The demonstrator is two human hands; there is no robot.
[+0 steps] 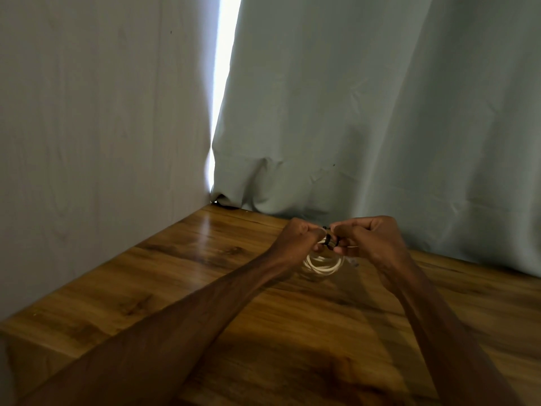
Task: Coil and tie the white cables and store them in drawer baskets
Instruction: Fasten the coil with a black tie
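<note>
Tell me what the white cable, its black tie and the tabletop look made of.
The white cable: smooth plastic-like sheath, bending in even loops. The black tie: thin, dark; rubber or fabric, too small to tell. The tabletop: wood grain, glossy finish reflecting light; possibly laminate.

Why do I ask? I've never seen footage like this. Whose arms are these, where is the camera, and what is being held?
There is no machine here: these are a person's two bare arms, filmed by one wide-angle camera worn on the head, looking forward and down. The left hand and right hand are close together over a wooden table. Each pinches a black tie wrapped round a coiled white cable, which hangs below the fingers. Behind them is a pale curtain, and to the left a grey wall.
</note>
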